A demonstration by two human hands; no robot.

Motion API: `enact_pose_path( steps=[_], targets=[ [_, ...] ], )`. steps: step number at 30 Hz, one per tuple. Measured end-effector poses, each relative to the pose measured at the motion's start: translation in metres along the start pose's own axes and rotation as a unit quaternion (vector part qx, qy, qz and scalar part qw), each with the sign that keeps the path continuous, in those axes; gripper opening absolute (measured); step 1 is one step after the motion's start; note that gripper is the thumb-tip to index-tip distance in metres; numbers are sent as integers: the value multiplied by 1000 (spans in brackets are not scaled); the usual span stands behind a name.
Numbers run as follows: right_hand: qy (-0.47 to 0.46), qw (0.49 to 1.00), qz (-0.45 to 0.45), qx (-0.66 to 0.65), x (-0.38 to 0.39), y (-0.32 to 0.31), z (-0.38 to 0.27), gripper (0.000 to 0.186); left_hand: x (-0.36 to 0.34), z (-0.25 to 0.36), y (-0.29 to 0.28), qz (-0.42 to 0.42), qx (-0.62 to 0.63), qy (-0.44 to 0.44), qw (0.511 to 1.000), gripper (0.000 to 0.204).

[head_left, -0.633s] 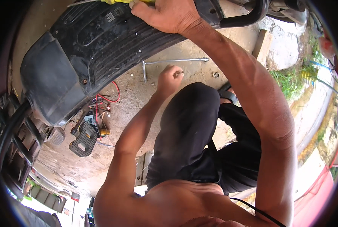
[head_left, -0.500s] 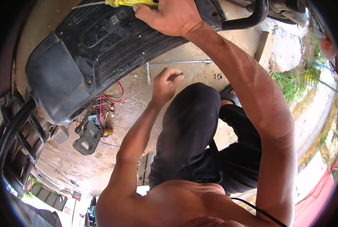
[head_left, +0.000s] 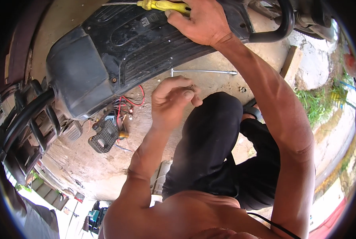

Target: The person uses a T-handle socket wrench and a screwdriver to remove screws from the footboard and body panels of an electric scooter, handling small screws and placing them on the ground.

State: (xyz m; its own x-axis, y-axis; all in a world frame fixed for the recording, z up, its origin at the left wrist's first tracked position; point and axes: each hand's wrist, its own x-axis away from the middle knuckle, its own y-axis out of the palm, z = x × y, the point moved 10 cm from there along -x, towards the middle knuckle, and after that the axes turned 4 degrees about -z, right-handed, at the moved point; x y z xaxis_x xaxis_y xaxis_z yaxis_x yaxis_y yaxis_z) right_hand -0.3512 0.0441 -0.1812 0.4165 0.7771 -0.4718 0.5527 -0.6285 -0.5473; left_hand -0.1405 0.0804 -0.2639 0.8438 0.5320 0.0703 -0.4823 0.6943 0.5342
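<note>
My right hand [head_left: 205, 24] is closed round a screwdriver [head_left: 166, 5] with a yellow handle. It rests over a ribbed black plastic panel [head_left: 154, 46], and the screwdriver's thin metal shaft points left across the panel's far part. Below the panel's near edge, my left hand [head_left: 174, 99] hovers beside my raised knee, fingers curled together in a pinch. Something small and dark shows between the fingertips, too little of it to name. On the ground past that hand lies a long T-handle wrench [head_left: 205, 71]. A small metal ring-like piece [head_left: 242, 89] lies nearer my foot.
Red wires [head_left: 136, 101] hang under the panel beside a black perforated pedal plate [head_left: 105, 137]. Black tube bars [head_left: 20, 119] stand at the left, and another bent black bar [head_left: 281, 28] at the far right. A wooden block [head_left: 291, 61] lies near some grass.
My left hand has turned and come nearer, its fingers still pinched. The view has shifted so the panel and the screwdriver in my right hand sit further right.
</note>
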Motion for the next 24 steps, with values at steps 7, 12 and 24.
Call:
enact_pose_path(
  steps=[7,12,24],
  targets=[
    [15,1000,-16,5,-2,-1,-1,26,-3,24,11,-24,103,2,994,30],
    [-9,1000,-12,19,-2,0,-4,29,-8,47,13,-26,22,32,999,28],
    [115,991,-33,-62,1,3,27,32,-100,72,-10,80,-324,110,936,18]
  ],
)
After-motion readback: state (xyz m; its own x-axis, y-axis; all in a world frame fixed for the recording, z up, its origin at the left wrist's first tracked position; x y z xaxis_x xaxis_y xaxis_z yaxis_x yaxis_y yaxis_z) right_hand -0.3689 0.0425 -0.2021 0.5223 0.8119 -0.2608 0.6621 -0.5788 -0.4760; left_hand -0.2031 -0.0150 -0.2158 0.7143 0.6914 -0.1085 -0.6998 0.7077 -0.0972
